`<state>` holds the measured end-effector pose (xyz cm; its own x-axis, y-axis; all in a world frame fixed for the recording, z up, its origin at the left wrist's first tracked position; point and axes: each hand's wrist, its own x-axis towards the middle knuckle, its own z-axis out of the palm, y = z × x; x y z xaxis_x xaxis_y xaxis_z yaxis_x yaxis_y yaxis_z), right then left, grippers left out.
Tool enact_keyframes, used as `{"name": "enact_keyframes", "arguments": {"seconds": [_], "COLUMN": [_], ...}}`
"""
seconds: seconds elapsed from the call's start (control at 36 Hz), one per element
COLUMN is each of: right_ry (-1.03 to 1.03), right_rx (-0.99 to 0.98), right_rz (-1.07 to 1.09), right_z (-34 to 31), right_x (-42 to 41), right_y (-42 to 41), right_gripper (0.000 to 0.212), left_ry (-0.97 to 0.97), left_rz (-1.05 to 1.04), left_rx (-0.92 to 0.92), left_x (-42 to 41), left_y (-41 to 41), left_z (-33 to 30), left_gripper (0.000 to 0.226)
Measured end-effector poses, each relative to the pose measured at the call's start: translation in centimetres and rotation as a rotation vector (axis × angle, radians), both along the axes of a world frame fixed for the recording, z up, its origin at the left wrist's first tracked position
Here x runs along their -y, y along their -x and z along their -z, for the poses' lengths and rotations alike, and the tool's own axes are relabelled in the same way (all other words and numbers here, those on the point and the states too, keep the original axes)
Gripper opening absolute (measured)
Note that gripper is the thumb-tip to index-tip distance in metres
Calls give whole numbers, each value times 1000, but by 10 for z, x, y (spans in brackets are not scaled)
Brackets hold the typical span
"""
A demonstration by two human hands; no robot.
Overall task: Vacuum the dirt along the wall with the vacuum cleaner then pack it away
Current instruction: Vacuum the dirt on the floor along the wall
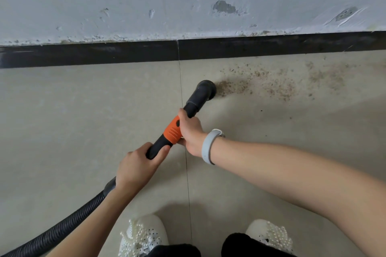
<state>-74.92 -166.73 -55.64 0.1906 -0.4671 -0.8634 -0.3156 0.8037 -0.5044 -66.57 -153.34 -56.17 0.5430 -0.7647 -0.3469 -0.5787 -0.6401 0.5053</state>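
The orange grip (pixel 172 130) of the vacuum wand is being clasped by the curled fingers (pixel 183 115) of the right hand (pixel 191 131), while the black tube behind it is being wrapped by the left hand (pixel 136 166). The round nozzle (pixel 205 89) is being pressed to the floor at the left edge of the gritty brown dirt (pixel 271 83), near the dark skirting (pixel 87 54). Crumbs could be scattered if the nozzle is pushed too fast; the ribbed hose (pixel 62 227) could be snagged underfoot.

Black vacuum wand (pixel 193 104) with orange collar, tilted, round nozzle (pixel 205 89) at edge of brown dirt (pixel 261 83) near wall (pixel 188 0)
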Motion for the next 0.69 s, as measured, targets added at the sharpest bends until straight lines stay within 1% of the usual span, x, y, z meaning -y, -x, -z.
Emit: {"name": "enact_keyframes", "arguments": {"seconds": [0.08,0.14,0.31,0.5,0.69], "right_ry": [-48,-68,-79,-38,-6], "right_rx": [18,16,4,7,12], "right_rz": [-34,-37,-21,40,109], "right_z": [0,2,12,10,12], "right_x": [3,3,3,26,51], "right_y": [-5,-1,19,34,51], "right_gripper": [50,49,50,42,42], "left_ry": [-28,-44,-90,-102,-102], "left_rz": [-48,-44,42,81,125], "left_rx": [-70,-96,-37,-43,-82], "left_x": [0,0,2,30,63], "left_y": [-3,-1,11,23,37], "left_z": [2,5,8,7,7], "left_gripper": [45,46,46,47,48]}}
